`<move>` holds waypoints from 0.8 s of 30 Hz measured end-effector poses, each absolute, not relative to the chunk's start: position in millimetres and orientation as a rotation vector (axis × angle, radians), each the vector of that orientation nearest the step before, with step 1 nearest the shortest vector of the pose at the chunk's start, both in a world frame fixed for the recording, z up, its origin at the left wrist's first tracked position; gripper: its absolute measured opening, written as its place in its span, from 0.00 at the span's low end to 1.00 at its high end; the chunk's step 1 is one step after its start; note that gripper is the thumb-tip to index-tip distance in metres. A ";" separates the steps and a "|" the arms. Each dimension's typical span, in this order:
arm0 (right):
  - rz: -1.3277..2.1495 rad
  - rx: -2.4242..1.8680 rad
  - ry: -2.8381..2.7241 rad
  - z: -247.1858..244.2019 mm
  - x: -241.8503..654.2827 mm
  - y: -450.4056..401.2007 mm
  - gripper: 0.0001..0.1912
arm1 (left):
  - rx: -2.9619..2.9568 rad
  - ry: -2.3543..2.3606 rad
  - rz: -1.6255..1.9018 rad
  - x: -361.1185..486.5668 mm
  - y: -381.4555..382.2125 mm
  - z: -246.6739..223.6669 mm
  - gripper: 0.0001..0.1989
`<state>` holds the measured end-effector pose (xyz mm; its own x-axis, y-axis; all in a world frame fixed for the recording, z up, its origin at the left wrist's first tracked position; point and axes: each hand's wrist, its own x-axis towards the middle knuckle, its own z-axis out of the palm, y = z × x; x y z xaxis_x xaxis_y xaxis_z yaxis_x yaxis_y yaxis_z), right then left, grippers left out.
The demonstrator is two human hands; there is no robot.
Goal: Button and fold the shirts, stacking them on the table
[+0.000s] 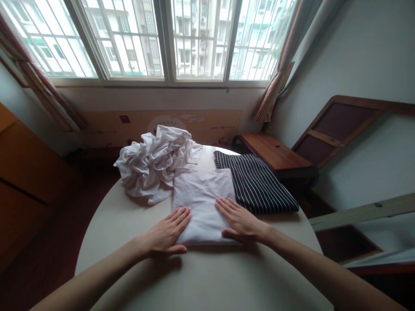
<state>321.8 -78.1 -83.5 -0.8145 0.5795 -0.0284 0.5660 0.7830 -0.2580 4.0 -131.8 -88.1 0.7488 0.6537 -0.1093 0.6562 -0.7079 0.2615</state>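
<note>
A white cloth point(204, 194), folded into a flat rectangle, lies in the middle of the round table. My left hand point(170, 231) rests at its left edge, fingers stretched out and the thumb apart. On the right side of the cloth, my right hand point(238, 220) lies flat with its fingers extended. Neither hand grips anything. Beside the cloth on the right is a folded black fabric with white stripes point(259, 183), partly overlapped by it or touching it; I cannot tell which. A crumpled heap of white fabric point(155, 162) sits at the back left.
The pale round table point(207, 276) has a curved edge close to both forearms. Behind it on the right stands a low wooden desk point(272, 149). A barred window point(197, 43) and tied curtains point(270, 101) are beyond. An orange-brown cabinet point(26, 177) is at far left.
</note>
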 end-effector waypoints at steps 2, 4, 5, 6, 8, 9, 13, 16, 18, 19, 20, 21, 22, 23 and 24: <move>0.375 -0.974 -2.892 -76.3 313.6 -74.9 0.42 | 2.649 1.046 -0.018 7.5 -125.9 -74.2 0.41; 0.318 -0.997 -2.844 -70.8 294.3 -69.2 0.44 | 2.671 1.154 0.052 18.0 -112.4 -66.6 0.40; 0.296 -0.988 -2.826 -69.9 282.6 -66.0 0.46 | 2.688 1.219 0.096 24.6 -103.9 -66.8 0.41; 0.292 -0.964 -2.821 -70.6 271.0 -63.1 0.48 | 2.697 1.275 0.123 31.2 -95.4 -69.7 0.43; 0.330 -0.907 -2.842 -76.3 252.7 -59.0 0.51 | 2.695 1.332 0.118 41.6 -80.8 -81.4 0.45; 0.355 -0.888 -2.858 -80.5 247.6 -58.0 0.51 | 2.691 1.343 0.107 44.6 -75.8 -88.2 0.45; 0.361 -0.884 -2.898 -94.4 256.5 -59.5 0.51 | 2.686 1.354 0.088 41.6 -70.8 -103.6 0.47; 0.331 -0.931 -2.900 -96.0 280.4 -64.1 0.50 | 2.671 1.390 0.074 29.6 -75.2 -101.5 0.48; 0.353 -0.997 -2.888 -95.2 297.1 -69.1 0.48 | 2.657 1.423 0.075 19.7 -80.2 -99.8 0.47; 0.382 -1.038 -2.869 -95.2 304.7 -72.8 0.47 | 2.645 1.436 0.079 14.8 -84.0 -99.6 0.47; 0.425 -1.082 -2.836 -95.7 311.6 -77.7 0.45 | 2.625 1.447 0.084 10.2 -88.9 -100.1 0.46; 0.483 -1.134 -2.779 -96.6 317.5 -84.1 0.44 | 2.592 1.455 0.096 6.2 -95.3 -100.9 0.45; 0.549 -1.201 -2.684 -98.0 322.4 -92.2 0.42 | 2.541 1.460 0.119 3.1 -103.3 -102.0 0.44; 0.624 -1.286 -2.541 -99.5 326.3 -102.0 0.40 | 2.465 1.471 0.167 1.1 -112.6 -103.4 0.43; 0.706 -1.384 -2.343 -100.8 328.9 -113.4 0.39 | 2.358 1.489 0.245 0.4 -123.1 -104.9 0.43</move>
